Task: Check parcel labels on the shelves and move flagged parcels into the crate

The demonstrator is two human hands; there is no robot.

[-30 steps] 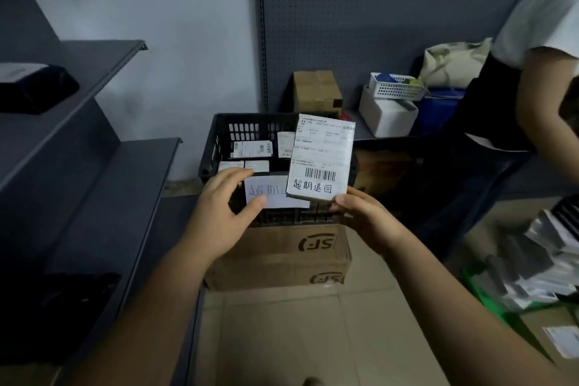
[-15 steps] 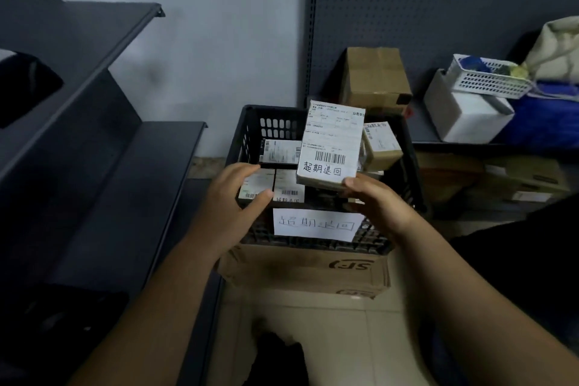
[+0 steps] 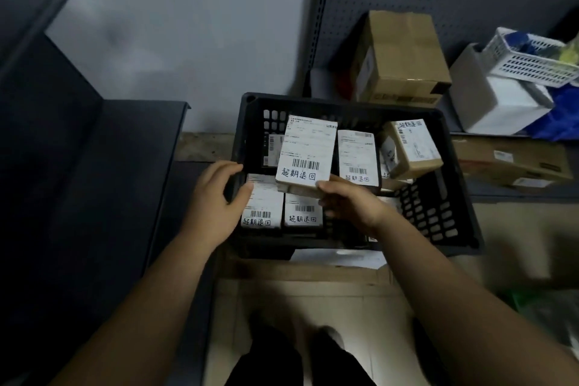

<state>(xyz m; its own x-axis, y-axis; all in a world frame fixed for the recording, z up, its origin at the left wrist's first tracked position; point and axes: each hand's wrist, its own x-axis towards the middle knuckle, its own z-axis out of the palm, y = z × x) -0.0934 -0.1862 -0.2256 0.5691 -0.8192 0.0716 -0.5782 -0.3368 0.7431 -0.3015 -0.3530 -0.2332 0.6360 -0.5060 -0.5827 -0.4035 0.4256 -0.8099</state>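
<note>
Over the black crate my right hand pinches the flagged parcel by its lower edge, label up so the handwritten mark stays readable. It hovers above the labelled parcels lying flat inside. My left hand sits at the crate's left wall, fingers loosely curled, holding nothing, likely steadying. Contact there unclear.
</note>
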